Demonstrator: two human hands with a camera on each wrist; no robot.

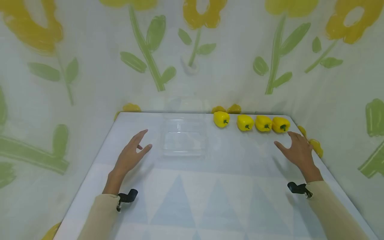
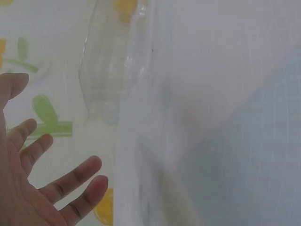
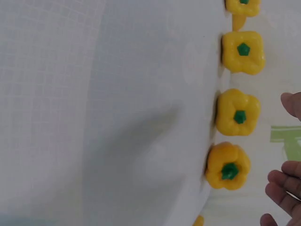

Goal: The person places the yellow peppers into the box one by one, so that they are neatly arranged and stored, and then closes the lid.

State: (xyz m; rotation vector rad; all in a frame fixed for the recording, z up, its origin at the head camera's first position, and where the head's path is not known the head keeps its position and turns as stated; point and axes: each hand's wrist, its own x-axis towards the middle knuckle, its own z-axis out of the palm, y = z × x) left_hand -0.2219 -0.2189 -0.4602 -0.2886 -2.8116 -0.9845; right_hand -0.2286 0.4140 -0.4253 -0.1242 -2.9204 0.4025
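1. A clear plastic container (image 1: 184, 140) sits mid-table, toward the far edge.
2. My left hand (image 1: 130, 156) hovers just left of it, fingers spread, holding nothing.
3. My right hand (image 1: 295, 150), spread and empty, hovers near the rightmost of four yellow peppers (image 1: 280, 124) lining the table's (image 1: 210, 186) far edge.

White table (image 1: 210, 186) with pale blue triangle pattern near the front edge; a clear plastic container (image 1: 184, 140) sits mid-back, four yellow bell peppers (image 1: 251, 122) in a row along the far right edge.

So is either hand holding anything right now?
No. The left hand hovers open beside the clear container; the right hand is open near the peppers.
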